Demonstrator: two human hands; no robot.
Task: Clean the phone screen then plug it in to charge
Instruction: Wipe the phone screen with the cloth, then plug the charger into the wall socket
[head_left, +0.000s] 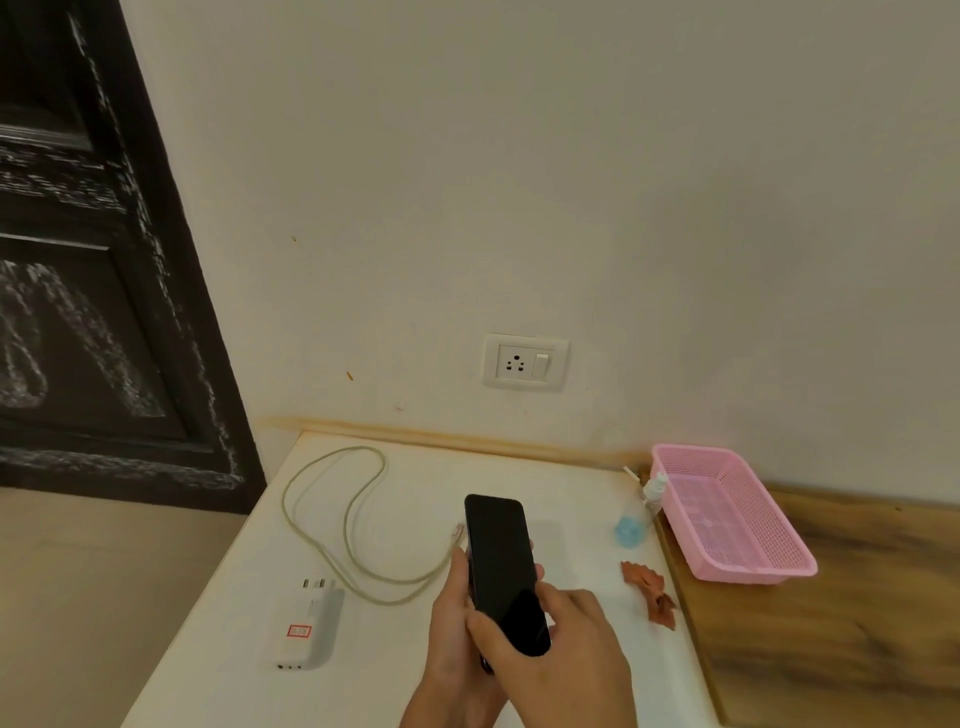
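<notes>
The phone (501, 566) is held screen-up above the near middle of the white table (395, 675). The left hand (452, 613) grips its left edge with curled fingers. The right hand (561, 639) curls round its near end. Neither hand holds a cloth, so wiping seems the step to set up.

To do it well, keep the left hand's grip on the edges and free the right hand to fetch what looks like a crumpled brown cloth (652, 592), lying near on the right; it is too blurred to be sure. The small spray bottle (652, 491) lies beyond it, beside the pink basket (727, 514).

Wipe with light strokes, away from the ports. The cable (353, 519) and charger (306, 629) wait on the left, and the wall socket (524, 362) is on the far wall.
</notes>
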